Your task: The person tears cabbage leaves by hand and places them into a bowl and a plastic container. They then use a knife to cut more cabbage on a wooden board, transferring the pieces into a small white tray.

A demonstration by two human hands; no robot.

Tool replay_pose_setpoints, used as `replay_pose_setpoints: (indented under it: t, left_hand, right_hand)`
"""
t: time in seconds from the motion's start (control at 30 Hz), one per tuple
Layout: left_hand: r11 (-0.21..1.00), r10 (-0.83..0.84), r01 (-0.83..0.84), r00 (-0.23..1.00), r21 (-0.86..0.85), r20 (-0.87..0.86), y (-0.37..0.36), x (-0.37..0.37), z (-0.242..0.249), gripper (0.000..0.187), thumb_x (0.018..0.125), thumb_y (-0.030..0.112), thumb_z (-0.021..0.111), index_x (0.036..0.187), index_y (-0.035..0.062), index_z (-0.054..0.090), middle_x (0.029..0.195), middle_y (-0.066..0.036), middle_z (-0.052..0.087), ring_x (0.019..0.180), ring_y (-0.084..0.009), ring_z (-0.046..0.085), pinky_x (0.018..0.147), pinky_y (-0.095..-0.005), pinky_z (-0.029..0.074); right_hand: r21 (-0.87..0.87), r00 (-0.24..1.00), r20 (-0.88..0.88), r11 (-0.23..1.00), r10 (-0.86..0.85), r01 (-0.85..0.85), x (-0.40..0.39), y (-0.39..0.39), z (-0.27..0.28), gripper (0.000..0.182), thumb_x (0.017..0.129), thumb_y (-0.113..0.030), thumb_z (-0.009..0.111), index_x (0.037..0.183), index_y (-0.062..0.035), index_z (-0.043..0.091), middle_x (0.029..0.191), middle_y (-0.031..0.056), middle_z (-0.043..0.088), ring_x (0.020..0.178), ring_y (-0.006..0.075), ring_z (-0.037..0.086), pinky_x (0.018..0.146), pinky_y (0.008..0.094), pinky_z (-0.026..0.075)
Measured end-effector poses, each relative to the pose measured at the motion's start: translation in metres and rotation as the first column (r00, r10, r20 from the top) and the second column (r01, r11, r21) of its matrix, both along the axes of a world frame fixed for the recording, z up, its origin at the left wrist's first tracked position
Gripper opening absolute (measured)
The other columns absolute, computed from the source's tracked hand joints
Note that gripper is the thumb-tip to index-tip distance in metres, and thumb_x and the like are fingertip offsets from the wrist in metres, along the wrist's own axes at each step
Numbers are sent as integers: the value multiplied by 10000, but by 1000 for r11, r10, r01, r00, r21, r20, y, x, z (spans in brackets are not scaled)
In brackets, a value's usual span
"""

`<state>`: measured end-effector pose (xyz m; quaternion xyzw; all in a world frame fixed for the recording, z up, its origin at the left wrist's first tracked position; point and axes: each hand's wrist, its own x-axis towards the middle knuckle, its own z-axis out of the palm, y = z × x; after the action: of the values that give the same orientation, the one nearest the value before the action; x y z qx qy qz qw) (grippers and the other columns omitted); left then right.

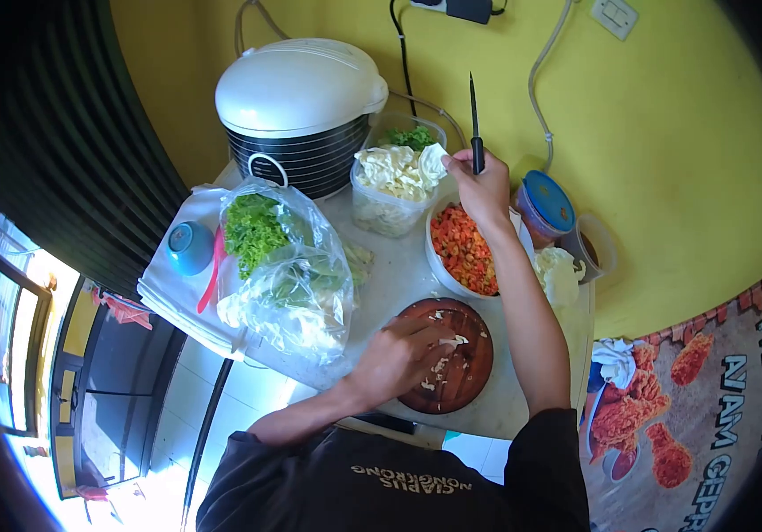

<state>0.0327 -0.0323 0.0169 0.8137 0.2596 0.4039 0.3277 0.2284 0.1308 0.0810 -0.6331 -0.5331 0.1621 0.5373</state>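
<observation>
My right hand (484, 188) grips a knife (476, 151) by its black handle, blade pointing up. Its fingertips also touch a pale cabbage piece (433, 163) at the rim of a clear plastic container (391, 215), which holds chopped cabbage (390, 172) and some green leaves. My left hand (403, 356) is over a round wooden chopping board (472, 381), fingers curled together around small cabbage bits (453, 340). More pale scraps lie scattered on the board. Under my right forearm stands a white bowl (435, 257) of chopped red and orange vegetables (462, 248).
A white rice cooker (296, 89) stands at the back left. Before it lie a plastic bag of leafy greens (296, 284), a blue cup (190, 247) and a red utensil (211, 270). On the right are a blue-lidded tub (547, 206) and a cabbage chunk (558, 277).
</observation>
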Motion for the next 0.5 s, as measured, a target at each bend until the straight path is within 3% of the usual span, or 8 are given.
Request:
replay_pose_setpoints:
  t: [0.13,0.17,0.23,0.3,0.37,0.47,0.5]
  left_hand:
    - [967,253,-254,958,-8,133,2,-62,48,186,809,9,777,987,17,726,970,-115,732,804,-236,682,759,-344,528]
    - [961,271,-275,956,20,113,1,-67,49,173,819,17,776,983,7,722,958,-117,734,804,-226,683,766,-329,524]
    - [868,476,-491,864,71,164,8,-101,63,147,863,-8,718,1010,-11,707,929,-98,730,814,-183,678,786,-308,519]
    - [726,674,-685,693,-58,257,24,-131,63,147,899,13,688,1039,-31,704,904,-114,732,800,-169,686,757,-301,531]
    - [601,798,-793,588,-98,136,42,-160,60,201,944,82,665,1120,-8,700,921,-123,738,842,-170,710,769,-292,544]
    - [611,779,-777,624,-150,-63,59,-185,39,196,925,61,651,1102,-3,704,887,-118,741,806,-163,719,733,-291,557]
    - [624,766,-767,638,-150,-78,61,-184,33,196,925,61,651,1102,-3,704,887,-118,741,806,-163,719,733,-291,557]
  right_hand:
    - [13,995,100,1000,27,-28,-7,41,-19,180,827,-154,771,879,-3,688,784,131,707,744,222,688,705,350,520]
    - [16,977,213,1000,2,-6,-5,45,-23,159,825,-145,756,886,-13,691,789,152,706,754,263,696,707,368,523]
    - [63,936,351,998,-10,-13,4,56,-36,124,825,-130,715,910,-40,704,808,197,698,791,363,697,723,408,527]
    - [75,936,352,997,-11,-16,8,58,-42,132,842,-146,700,918,-38,710,800,196,697,783,360,696,723,405,526]
    - [90,934,355,996,-27,-5,-1,46,-33,146,860,-162,685,925,-36,716,791,195,696,775,357,695,723,403,526]
    - [8,918,389,996,-80,84,1,12,-9,250,914,-259,668,934,-15,720,820,190,712,768,327,702,719,384,525]
    - [12,949,308,998,-60,59,8,-8,-5,317,937,-312,651,940,-2,718,831,178,721,744,303,696,704,386,519]
